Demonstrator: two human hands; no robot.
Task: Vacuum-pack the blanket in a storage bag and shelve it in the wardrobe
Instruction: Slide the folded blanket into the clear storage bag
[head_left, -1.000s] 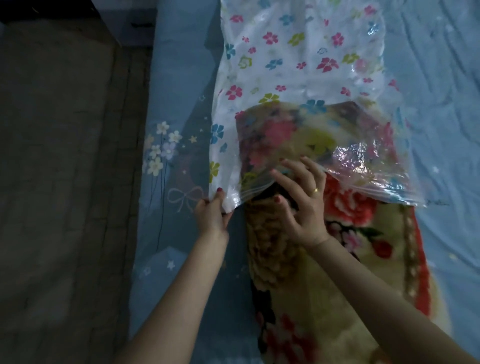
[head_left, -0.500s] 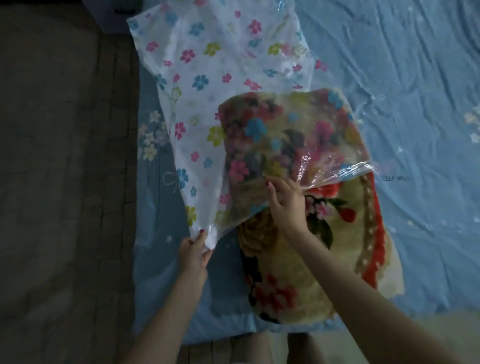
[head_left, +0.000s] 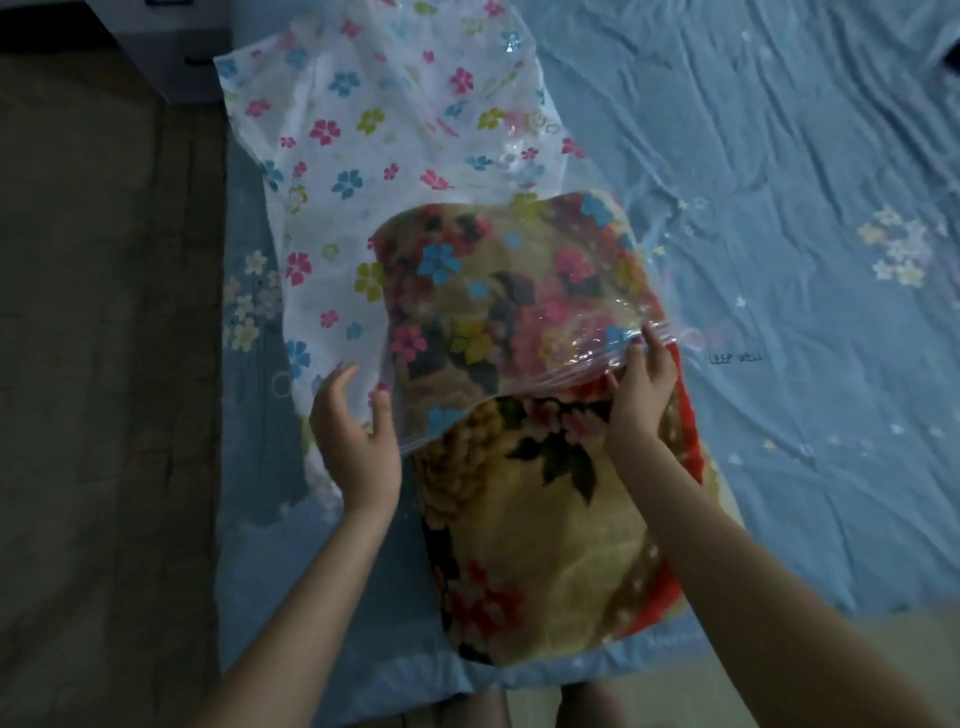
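While right hand grips bag, blanket beneath, half inside

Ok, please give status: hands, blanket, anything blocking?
Left hand open beside the bag. Right hand grips bag's mouth edge. Blanket half in, half out. Nothing blocking.

One head-worn view looks steeply down, close over the bed.
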